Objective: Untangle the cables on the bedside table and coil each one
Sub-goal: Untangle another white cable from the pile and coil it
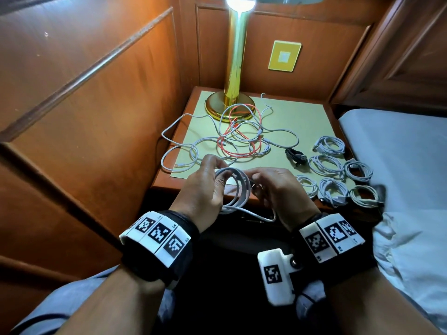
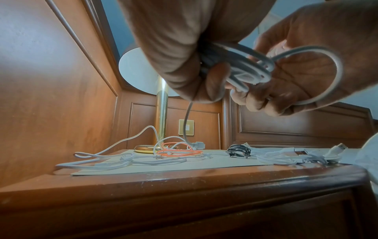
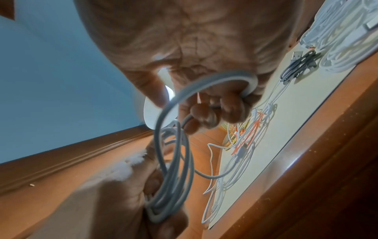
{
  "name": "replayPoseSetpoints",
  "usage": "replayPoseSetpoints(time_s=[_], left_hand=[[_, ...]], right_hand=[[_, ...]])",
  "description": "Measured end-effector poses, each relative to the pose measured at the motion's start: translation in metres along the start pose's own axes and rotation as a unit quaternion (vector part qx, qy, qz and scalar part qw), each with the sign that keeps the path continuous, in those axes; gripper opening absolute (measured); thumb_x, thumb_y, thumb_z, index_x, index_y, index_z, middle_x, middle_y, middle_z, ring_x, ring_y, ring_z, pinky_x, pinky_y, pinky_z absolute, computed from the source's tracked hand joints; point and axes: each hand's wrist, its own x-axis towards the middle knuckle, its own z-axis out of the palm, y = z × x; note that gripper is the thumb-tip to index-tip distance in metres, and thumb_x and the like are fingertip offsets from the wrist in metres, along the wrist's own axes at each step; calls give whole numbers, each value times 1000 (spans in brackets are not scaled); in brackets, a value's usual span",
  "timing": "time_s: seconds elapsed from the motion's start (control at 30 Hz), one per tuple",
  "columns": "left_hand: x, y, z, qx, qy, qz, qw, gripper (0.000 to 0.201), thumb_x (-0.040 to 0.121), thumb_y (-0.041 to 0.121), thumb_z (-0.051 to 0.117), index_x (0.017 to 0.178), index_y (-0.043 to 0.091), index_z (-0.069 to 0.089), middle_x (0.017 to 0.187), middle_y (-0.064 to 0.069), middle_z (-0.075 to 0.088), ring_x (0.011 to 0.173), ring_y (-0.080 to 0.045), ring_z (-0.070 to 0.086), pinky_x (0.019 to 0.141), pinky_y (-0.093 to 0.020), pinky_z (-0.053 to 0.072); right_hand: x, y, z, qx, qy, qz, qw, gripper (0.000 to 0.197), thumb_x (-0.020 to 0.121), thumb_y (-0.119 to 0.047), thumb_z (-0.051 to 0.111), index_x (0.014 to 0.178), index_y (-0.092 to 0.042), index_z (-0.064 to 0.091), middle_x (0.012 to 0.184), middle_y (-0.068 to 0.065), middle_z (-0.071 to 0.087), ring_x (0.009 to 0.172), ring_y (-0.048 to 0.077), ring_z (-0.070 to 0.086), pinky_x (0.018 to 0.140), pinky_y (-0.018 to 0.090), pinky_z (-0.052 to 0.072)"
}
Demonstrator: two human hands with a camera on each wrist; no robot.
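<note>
Gripping white cable (image 1: 232, 187) coil: left hand (image 1: 205, 187), right hand (image 1: 278, 187); only left wrist view shows dangling plug (image 2: 199, 145).

A thin white charging cable (image 1: 233, 187), wound into several round loops with one end trailing loose below, is held upright in the air just in front of the brown wooden bedside table (image 1: 169, 176). On the table's pale mat, loose white cables and one thin red-orange cable (image 1: 238, 143) lie tangled near the back. To the right lie a small coiled black cable (image 1: 295, 156) and six coiled white cables (image 1: 327, 163).
</note>
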Motion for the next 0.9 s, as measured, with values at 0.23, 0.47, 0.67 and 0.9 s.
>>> replayPoseSetpoints(time_s=[0.23,0.47,0.67,0.9], left_hand=[[-2,6,1,24,7,23,999,20,103,24,50,86,15,52,68,3,55,65,-20,53,61,-37,39],[-2,6,4,21,-6,-17,1000,36,94,41,41,87,11,58,77,-7,65,76,-31,60,70,-48,48],[-2,6,5,-13,-2,-45,999,33,101,36,45,78,17,60,71,5,61,72,-21,59,70,-40,49],[-2,11,5,-121,0,-59,991,37,104,29,48,69,20,57,56,14,55,53,-4,49,55,-26,39]], right_hand=[[0,10,1,-142,-40,-32,988,29,73,-33,73,98,-19,69,91,5,75,87,24,72,88,50,55],[0,12,4,-260,-2,-90,961,20,82,-25,76,96,-13,68,89,1,70,82,16,66,78,36,53],[4,23,4,-276,74,-192,939,42,70,-43,66,103,-17,62,100,-4,55,90,4,54,81,11,42],[6,26,5,-287,65,-294,909,25,75,-4,69,98,-15,65,103,2,54,89,12,58,78,8,42]])
